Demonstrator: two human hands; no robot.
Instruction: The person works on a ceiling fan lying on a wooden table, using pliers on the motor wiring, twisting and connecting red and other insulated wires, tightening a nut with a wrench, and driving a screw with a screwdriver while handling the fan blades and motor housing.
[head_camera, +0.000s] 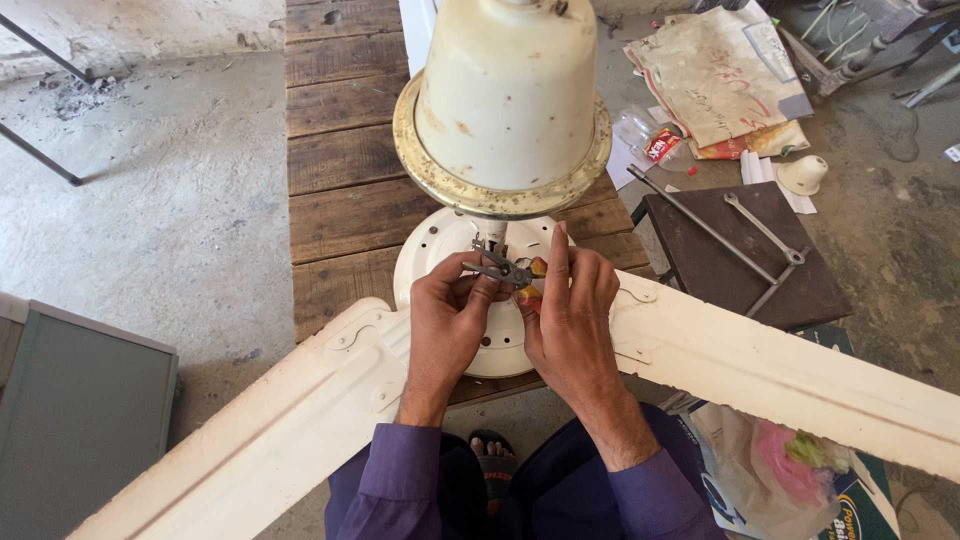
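1. Purple sleeves frame the bottom edge, and both wrists rise over the near edge of the wooden tabletop.
2. Left hand is closed, fingers pinching small grey pliers.
3. Right hand is curled shut, touching the pliers' tip and some coloured wires.
4. Both hands meet over the cream ceiling fan's motor housing, at the tabletop's near edge.
5. 2 fan blades spread outward past the tabletop's near corners.
6. Cream canopy cup stands above the hands.
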